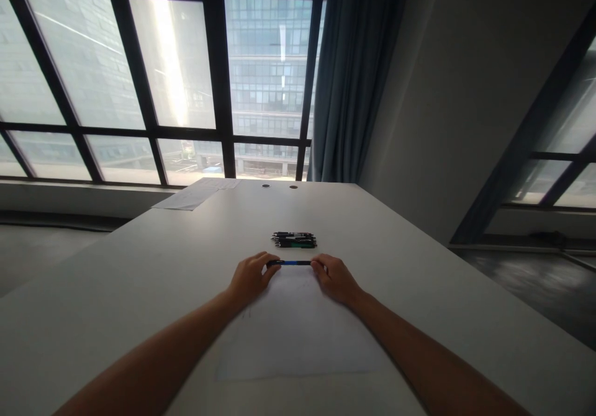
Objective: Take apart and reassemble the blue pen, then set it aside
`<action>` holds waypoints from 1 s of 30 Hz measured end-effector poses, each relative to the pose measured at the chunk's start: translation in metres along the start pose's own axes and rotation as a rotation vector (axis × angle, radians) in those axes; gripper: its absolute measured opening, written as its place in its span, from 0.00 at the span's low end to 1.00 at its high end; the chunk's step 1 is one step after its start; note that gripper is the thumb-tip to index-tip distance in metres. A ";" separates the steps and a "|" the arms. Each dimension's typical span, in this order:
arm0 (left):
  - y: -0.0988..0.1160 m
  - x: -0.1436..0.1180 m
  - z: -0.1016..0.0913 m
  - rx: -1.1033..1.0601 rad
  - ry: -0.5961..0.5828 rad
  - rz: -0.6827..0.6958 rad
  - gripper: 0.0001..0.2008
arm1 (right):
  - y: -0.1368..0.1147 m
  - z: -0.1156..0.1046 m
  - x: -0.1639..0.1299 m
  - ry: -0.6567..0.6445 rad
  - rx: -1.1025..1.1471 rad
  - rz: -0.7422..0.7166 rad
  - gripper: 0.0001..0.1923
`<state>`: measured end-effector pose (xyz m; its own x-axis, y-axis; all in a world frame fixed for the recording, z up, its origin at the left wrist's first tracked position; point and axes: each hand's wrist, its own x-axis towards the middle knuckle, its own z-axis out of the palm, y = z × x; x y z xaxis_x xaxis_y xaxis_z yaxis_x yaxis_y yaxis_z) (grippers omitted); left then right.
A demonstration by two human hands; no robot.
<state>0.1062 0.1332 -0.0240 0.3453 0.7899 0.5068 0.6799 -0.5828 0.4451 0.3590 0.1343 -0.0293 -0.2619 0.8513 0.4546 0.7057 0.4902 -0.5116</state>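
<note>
On the white table (pixel 139 267), a sheet of paper (pixel 298 335) lies flat in front of the person and serves as the landmark. At the paper's far edge, both hands hold one pen (pixel 289 262), black with a blue middle section, lying crosswise and level just above the sheet. The left hand (pixel 249 277) pinches the pen's left end with its fingertips; the right hand (pixel 334 277) pinches the right end the same way. The hands stand apart by the length of the pen, each closed on its own end, with both forearms stretching back across the paper's sides toward the camera.

Just beyond the paper's far edge, past the held pen, a small stack of pens (pixel 295 239) lies side by side on the table, dark-bodied, one with a green section. Far beyond the paper, to the left, other papers (pixel 195 194) rest near the table's window end.
</note>
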 end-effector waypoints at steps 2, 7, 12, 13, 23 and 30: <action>0.000 0.000 0.000 0.008 -0.014 -0.010 0.13 | -0.003 0.000 0.000 -0.023 0.002 0.013 0.12; 0.002 -0.001 0.000 0.035 -0.004 0.026 0.10 | -0.005 -0.001 -0.001 0.024 -0.003 -0.003 0.10; 0.000 -0.001 0.000 0.056 0.067 0.085 0.08 | -0.003 0.001 -0.001 0.125 0.018 -0.053 0.08; -0.001 -0.001 0.001 0.056 0.070 0.102 0.08 | -0.003 0.001 -0.001 0.143 0.026 -0.053 0.07; 0.006 -0.002 0.005 0.071 0.086 0.148 0.08 | -0.001 0.005 0.000 0.209 -0.010 -0.001 0.07; 0.010 0.000 0.001 0.061 0.139 0.099 0.12 | -0.004 0.004 -0.001 0.171 -0.050 -0.031 0.09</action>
<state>0.1138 0.1274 -0.0208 0.3226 0.6926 0.6452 0.6862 -0.6406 0.3446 0.3537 0.1325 -0.0306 -0.1716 0.7897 0.5890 0.7317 0.5025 -0.4605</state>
